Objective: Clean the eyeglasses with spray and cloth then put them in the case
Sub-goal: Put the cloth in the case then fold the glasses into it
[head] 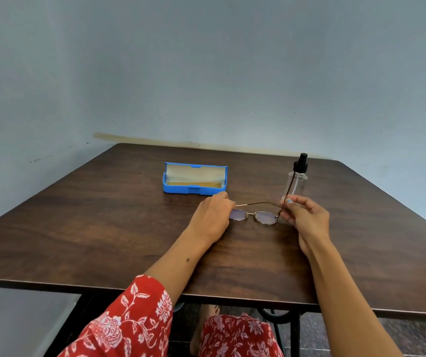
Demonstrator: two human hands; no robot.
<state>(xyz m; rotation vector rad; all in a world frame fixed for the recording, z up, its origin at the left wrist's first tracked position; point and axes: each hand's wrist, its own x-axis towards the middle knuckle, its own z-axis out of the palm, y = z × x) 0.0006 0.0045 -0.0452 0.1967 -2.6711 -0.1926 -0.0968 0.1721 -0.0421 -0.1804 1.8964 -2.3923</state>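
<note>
Blue case [195, 182] open, both hands – left [213, 215], right [304, 215] – pinching the glasses [255, 216] just before it – casing remains; no cloth visible.

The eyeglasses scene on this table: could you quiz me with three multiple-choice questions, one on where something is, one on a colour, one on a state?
1. The spray bottle stands where?
A. Beyond the right hand
B. Inside the case
C. On the floor

2. The case is what colour outside?
A. Red
B. Blue
C. Black

3. The case's lid is
A. shut
B. open
C. missing

Answers:
1 A, it stands upright on the table behind that hand.
2 B, its shell is bright blue.
3 B, its pale lining shows, while the left hand and right hand hold the eyeglasses.
</note>
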